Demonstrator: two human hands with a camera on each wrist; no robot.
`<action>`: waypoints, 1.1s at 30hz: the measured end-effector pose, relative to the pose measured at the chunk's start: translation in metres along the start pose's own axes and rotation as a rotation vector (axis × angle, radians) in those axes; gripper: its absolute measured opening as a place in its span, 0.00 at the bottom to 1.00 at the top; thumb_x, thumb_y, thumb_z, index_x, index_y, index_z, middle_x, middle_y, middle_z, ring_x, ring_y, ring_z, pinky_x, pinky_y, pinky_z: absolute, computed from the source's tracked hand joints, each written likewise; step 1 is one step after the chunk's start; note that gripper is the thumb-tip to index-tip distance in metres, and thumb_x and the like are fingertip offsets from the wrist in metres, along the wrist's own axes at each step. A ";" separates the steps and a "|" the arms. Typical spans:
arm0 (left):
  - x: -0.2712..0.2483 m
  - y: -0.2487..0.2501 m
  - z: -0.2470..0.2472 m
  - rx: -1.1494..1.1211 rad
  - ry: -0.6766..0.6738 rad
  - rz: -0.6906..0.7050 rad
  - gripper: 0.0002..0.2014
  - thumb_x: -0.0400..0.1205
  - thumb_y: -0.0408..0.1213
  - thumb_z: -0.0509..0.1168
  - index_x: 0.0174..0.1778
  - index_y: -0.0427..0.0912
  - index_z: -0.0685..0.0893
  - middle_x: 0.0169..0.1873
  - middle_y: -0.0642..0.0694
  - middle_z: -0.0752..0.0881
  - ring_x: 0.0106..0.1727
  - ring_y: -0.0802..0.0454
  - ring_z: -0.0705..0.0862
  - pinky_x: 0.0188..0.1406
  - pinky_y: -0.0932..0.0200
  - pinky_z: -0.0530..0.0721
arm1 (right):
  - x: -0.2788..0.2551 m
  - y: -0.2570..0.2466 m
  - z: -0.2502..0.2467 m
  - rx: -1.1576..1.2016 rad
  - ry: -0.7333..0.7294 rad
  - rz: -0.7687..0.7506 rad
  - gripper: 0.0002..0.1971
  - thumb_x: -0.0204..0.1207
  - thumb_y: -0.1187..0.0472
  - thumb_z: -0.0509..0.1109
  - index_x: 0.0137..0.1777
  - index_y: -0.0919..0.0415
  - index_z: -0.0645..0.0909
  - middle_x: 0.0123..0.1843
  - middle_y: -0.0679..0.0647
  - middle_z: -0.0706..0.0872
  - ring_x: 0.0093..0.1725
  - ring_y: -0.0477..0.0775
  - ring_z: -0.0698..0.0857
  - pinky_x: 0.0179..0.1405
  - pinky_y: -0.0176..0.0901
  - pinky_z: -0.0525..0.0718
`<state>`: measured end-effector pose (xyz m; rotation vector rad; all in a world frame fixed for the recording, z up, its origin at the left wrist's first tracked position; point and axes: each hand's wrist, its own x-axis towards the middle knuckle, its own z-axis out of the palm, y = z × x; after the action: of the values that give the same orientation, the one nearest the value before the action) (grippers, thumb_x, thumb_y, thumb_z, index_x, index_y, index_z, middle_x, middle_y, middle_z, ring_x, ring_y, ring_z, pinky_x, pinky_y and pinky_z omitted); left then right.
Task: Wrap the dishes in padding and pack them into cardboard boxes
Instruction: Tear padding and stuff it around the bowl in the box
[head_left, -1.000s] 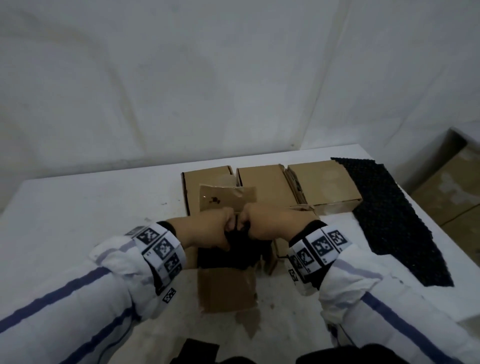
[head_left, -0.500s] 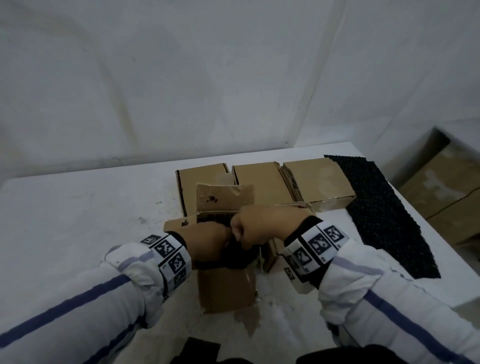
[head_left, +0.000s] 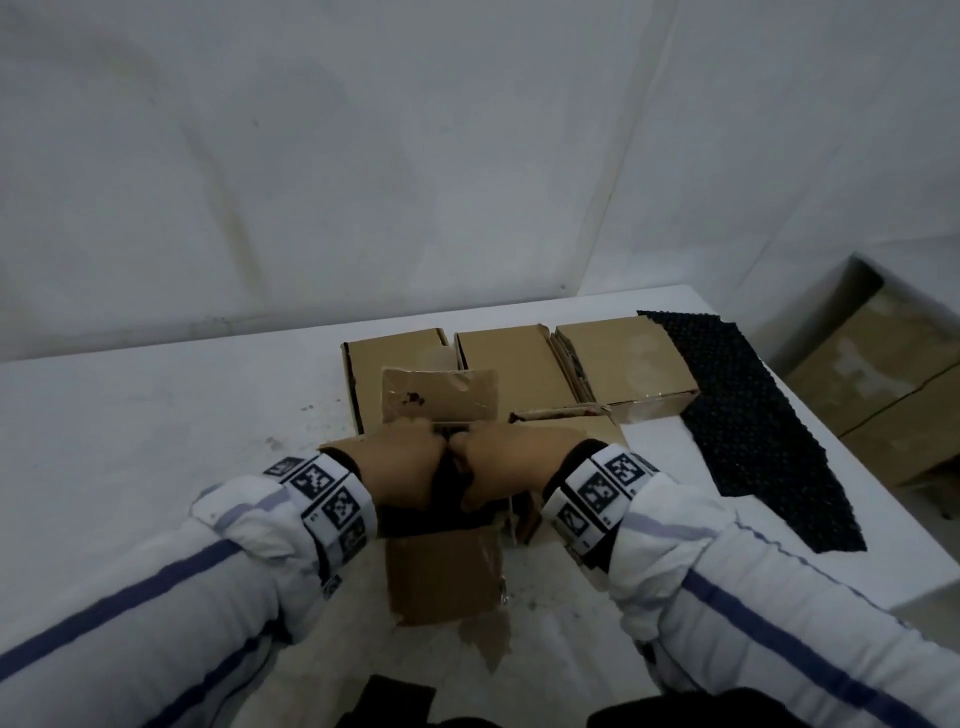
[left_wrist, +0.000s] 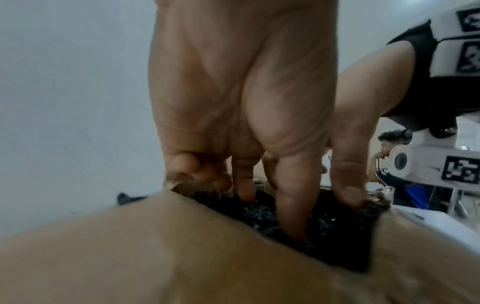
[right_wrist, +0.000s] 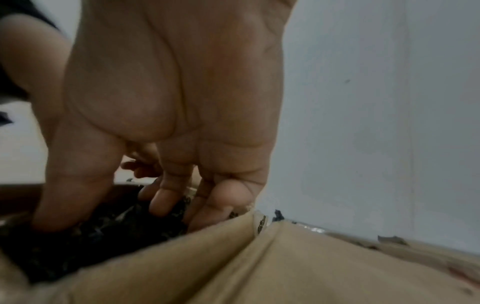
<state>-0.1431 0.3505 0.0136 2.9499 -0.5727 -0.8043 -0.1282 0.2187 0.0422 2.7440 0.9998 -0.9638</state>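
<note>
An open cardboard box stands mid-table with its flaps spread. Inside it sits a bundle wrapped in black padding; the dish itself is hidden. Both hands reach into the box side by side. My left hand grips the bundle's left part, with its thumb dug into the padding in the left wrist view. My right hand holds the right part. In the right wrist view its fingers and thumb press into the black padding, close to the box flap.
Three shut cardboard boxes stand in a row behind the open one. A flat sheet of black padding lies at the right, near the table's right edge. Bigger cartons sit on the floor beyond that edge.
Both hands have sunk lower with the black bundle, from above the box rim down into the box. They stay knuckle to knuckle.
</note>
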 end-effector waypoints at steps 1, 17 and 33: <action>-0.001 -0.002 -0.004 0.025 0.019 -0.046 0.19 0.79 0.46 0.67 0.62 0.43 0.77 0.63 0.37 0.75 0.54 0.43 0.78 0.58 0.53 0.79 | 0.000 0.001 0.001 -0.019 -0.012 0.008 0.25 0.75 0.52 0.72 0.68 0.60 0.72 0.61 0.59 0.76 0.50 0.56 0.77 0.46 0.46 0.77; 0.008 0.014 -0.046 0.012 0.042 -0.094 0.12 0.79 0.46 0.67 0.52 0.43 0.79 0.48 0.45 0.83 0.43 0.48 0.80 0.37 0.58 0.75 | -0.012 0.038 -0.014 0.279 0.104 0.014 0.13 0.77 0.57 0.70 0.58 0.62 0.81 0.51 0.54 0.82 0.47 0.51 0.77 0.37 0.40 0.73; 0.189 0.202 -0.100 -0.498 0.156 -0.009 0.13 0.81 0.36 0.60 0.61 0.40 0.75 0.58 0.43 0.74 0.54 0.45 0.76 0.52 0.54 0.77 | -0.078 0.316 0.054 0.631 0.481 0.692 0.11 0.81 0.64 0.58 0.51 0.65 0.82 0.57 0.64 0.85 0.58 0.62 0.83 0.58 0.47 0.79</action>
<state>-0.0113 0.0880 0.0333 2.5258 -0.2939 -0.6008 -0.0141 -0.0876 -0.0011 3.5042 -0.3662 -0.5588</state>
